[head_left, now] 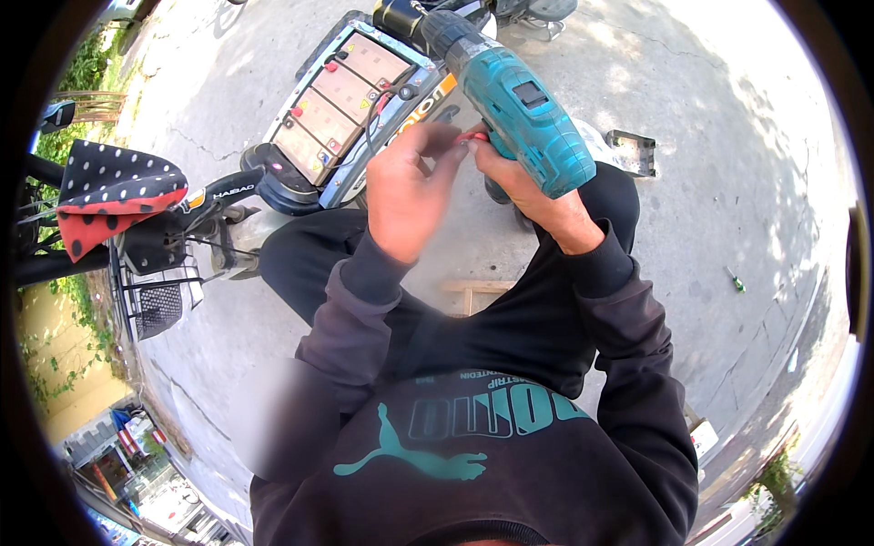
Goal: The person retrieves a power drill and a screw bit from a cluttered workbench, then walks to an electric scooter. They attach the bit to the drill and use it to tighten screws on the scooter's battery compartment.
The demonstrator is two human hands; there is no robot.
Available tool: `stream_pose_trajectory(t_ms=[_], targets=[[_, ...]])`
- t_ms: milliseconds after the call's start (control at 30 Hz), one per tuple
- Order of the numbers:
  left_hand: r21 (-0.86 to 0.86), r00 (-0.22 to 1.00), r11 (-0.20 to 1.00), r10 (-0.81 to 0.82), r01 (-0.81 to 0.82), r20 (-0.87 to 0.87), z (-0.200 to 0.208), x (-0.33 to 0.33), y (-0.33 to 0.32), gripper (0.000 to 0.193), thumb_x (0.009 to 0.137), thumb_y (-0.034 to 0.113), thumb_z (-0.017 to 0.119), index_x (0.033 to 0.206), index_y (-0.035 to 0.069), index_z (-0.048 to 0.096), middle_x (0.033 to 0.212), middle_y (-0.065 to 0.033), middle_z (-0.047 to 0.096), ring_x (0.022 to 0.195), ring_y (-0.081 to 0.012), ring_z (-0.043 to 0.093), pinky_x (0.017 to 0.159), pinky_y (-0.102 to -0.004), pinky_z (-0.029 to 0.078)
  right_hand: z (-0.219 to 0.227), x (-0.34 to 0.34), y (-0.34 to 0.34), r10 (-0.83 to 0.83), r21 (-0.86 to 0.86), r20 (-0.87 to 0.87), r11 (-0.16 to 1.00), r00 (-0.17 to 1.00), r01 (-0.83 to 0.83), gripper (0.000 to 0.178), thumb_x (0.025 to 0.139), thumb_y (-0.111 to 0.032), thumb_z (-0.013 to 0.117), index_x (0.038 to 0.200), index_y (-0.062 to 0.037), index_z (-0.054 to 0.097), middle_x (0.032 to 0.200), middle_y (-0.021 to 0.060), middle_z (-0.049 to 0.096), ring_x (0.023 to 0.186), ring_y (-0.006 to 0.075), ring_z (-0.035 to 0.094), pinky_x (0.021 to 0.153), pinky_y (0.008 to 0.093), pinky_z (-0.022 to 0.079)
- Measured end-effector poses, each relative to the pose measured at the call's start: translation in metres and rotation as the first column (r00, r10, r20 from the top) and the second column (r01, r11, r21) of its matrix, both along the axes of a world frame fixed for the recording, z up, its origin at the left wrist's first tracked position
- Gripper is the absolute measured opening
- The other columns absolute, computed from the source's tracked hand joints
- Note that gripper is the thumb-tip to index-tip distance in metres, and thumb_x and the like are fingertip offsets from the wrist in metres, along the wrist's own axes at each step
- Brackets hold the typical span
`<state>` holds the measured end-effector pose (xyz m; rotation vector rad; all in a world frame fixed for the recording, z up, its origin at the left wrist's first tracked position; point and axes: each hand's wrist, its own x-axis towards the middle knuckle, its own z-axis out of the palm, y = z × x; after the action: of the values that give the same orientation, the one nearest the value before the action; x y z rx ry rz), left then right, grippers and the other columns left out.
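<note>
My right hand [537,202] is wrapped round the grip of a teal cordless drill [523,109]. The drill's dark chuck [443,32] points away, toward the upper left. Beside the drill, my left hand [407,187] is closed in a pinch at a small soft red piece [472,136], which also lies against the fingers of my right hand; its exact kind is too small to tell. Left of the hands, several tan batteries [332,109] with red caps and wires sit side by side in an open blue-edged scooter footboard [339,193].
A scooter handlebar with a red and black polka-dot cover [118,196] and a basket [157,305] stands at the left. A green-handled screwdriver [738,285] lies on the concrete at the right. A dark open tray [633,153] is beyond my right knee; a wooden stool [473,289] shows between my legs.
</note>
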<state>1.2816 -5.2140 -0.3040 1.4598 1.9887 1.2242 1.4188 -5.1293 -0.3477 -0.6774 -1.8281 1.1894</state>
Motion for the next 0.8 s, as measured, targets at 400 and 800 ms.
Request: stream_pose_trajectory(t_ms=[400,800], targets=[[-0.060,0.746,0.979,-0.107,0.193,0.657,-0.019,-0.009,0.003,0.024,0.098,0.011,0.059,0.112,-0.008,0.054,0.108,-0.0147,0.065,0.087,-0.0184,0.066,0.079,-0.0299,0.053,0.012,0.000,-0.003,0.028,-0.517,-0.135,0.851,0.990,-0.095,0.021,0.086,-0.005,0.067,0.106,0.0004,0.066,0.092,0.0018,0.067,0.080,0.0096,0.060,0.070,0.0254,0.050],[-0.070,0.741,0.991,-0.036,0.111,0.670,-0.030,-0.008,-0.003,0.024,0.099,0.017,0.058,0.114,-0.002,0.056,0.095,-0.0046,0.063,0.080,-0.0115,0.062,0.076,-0.0268,0.051,-0.003,-0.006,-0.005,0.051,-0.240,-0.078,0.968,0.996,-0.069,0.017,0.085,-0.005,0.070,0.102,-0.0010,0.068,0.088,0.0014,0.067,0.075,0.0084,0.059,0.065,0.0255,0.049]])
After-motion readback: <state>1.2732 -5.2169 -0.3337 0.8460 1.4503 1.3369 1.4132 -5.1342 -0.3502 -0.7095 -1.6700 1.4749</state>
